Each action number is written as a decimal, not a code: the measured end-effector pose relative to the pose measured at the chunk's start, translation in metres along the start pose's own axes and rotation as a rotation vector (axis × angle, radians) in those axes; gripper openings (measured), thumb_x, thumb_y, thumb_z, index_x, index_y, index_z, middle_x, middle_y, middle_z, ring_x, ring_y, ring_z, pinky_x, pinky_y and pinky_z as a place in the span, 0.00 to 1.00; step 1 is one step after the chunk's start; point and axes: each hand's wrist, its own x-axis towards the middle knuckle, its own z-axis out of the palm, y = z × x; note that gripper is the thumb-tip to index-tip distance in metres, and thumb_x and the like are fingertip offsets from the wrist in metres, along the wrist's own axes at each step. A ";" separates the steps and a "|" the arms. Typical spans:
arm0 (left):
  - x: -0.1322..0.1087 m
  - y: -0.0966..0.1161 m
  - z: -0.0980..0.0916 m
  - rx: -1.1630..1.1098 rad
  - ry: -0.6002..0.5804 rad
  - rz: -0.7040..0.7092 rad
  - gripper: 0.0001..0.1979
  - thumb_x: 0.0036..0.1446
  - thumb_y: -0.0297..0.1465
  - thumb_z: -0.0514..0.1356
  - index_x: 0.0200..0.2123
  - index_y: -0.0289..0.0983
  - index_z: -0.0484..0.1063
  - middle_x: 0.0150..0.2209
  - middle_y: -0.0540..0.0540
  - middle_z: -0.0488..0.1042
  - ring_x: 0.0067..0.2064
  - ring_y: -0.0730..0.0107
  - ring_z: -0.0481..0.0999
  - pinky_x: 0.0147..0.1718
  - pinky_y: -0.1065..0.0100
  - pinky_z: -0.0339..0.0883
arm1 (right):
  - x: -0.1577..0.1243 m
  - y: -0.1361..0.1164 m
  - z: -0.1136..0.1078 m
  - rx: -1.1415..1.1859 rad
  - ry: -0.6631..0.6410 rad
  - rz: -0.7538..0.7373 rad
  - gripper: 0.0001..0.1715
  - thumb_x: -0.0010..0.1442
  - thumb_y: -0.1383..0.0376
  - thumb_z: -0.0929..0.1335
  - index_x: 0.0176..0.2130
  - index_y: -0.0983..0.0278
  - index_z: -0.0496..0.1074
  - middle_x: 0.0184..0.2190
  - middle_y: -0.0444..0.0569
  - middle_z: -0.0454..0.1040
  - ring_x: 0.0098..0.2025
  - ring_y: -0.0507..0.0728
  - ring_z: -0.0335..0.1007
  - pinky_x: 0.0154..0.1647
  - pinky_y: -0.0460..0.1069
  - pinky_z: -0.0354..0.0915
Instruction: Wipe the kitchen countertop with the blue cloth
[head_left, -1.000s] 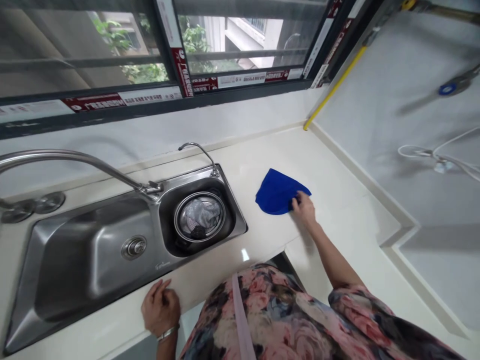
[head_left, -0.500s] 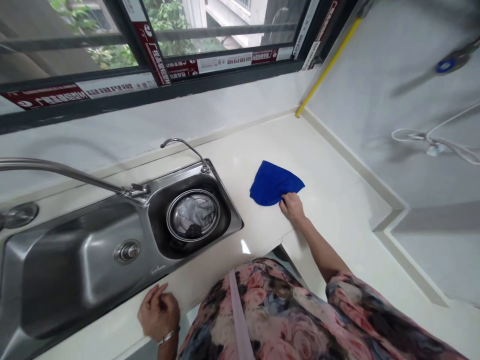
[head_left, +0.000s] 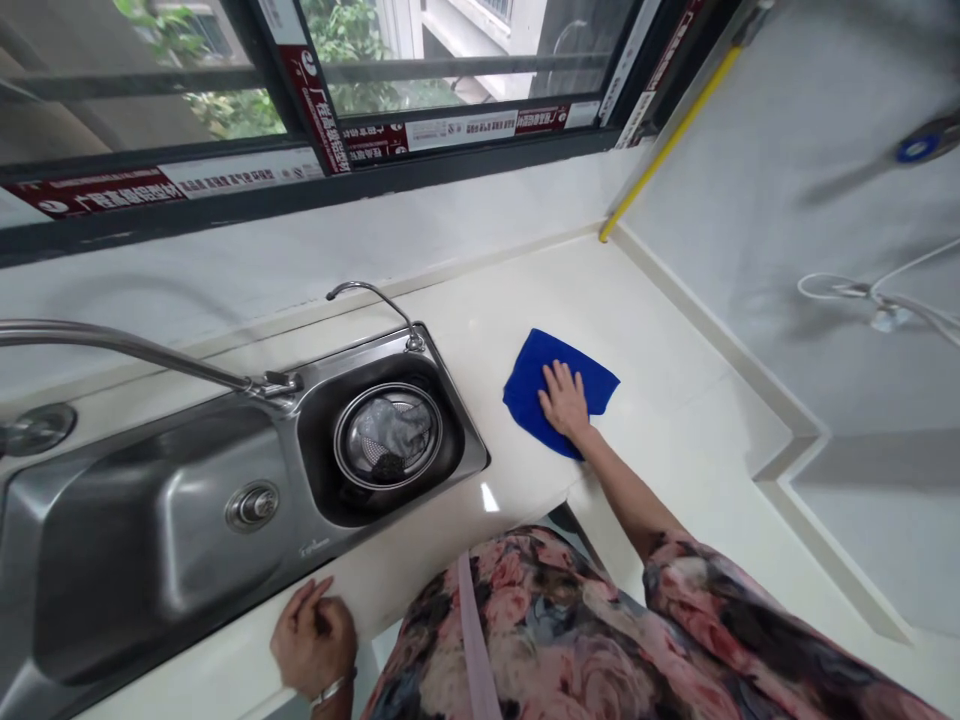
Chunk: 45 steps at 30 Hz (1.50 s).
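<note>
A blue cloth (head_left: 529,372) lies spread on the pale countertop, right of the sink. My right hand (head_left: 565,402) rests flat on top of it, fingers stretched out and a little apart, pressing rather than gripping. Part of the cloth is hidden beneath the palm. Over the front edge of the counter, below the sink, hovers my left hand (head_left: 313,637), wearing a bracelet. Its fingers are loosely bent with a gap by the thumb, and nothing shows in them.
The steel double sink (head_left: 315,480) has a round metal basin (head_left: 341,440) in its right bowl, holding a grey cloth and a dark scrubber (head_left: 388,467). A large faucet (head_left: 150,348) and a thin tap (head_left: 379,292) stand behind. A yellow pipe (head_left: 667,150) rises in the corner.
My right hand has gone from pinching the cloth's near edge to lying flat on its middle. The cloth's near part is unfolded toward me. My left hand has barely moved.
</note>
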 end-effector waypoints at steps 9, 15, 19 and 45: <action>0.003 0.000 -0.007 0.045 0.005 -0.043 0.17 0.57 0.38 0.59 0.44 0.37 0.80 0.51 0.36 0.78 0.54 0.51 0.77 0.60 0.45 0.69 | 0.053 0.056 0.024 -0.045 -0.057 0.047 0.40 0.76 0.54 0.55 0.77 0.70 0.53 0.79 0.58 0.47 0.80 0.69 0.40 0.79 0.68 0.39; 0.010 -0.007 -0.007 0.209 0.105 -0.334 0.36 0.58 0.49 0.57 0.58 0.27 0.76 0.61 0.24 0.71 0.64 0.34 0.71 0.65 0.35 0.63 | 0.122 0.094 0.020 0.007 0.005 0.202 0.44 0.74 0.50 0.55 0.78 0.70 0.50 0.79 0.64 0.46 0.79 0.74 0.44 0.76 0.72 0.44; 0.009 -0.002 -0.002 0.295 0.081 -0.298 0.35 0.62 0.48 0.54 0.62 0.30 0.74 0.66 0.27 0.69 0.69 0.36 0.67 0.69 0.36 0.58 | 0.186 0.069 0.027 -0.012 -0.092 0.211 0.44 0.75 0.55 0.57 0.77 0.81 0.48 0.79 0.73 0.40 0.80 0.76 0.36 0.76 0.74 0.38; 0.012 0.012 0.005 0.391 0.012 -0.364 0.34 0.69 0.46 0.50 0.68 0.31 0.69 0.74 0.24 0.58 0.77 0.38 0.54 0.71 0.36 0.54 | 0.011 -0.116 0.036 0.227 -0.210 -0.717 0.32 0.65 0.62 0.68 0.66 0.62 0.73 0.78 0.55 0.52 0.80 0.66 0.44 0.80 0.68 0.39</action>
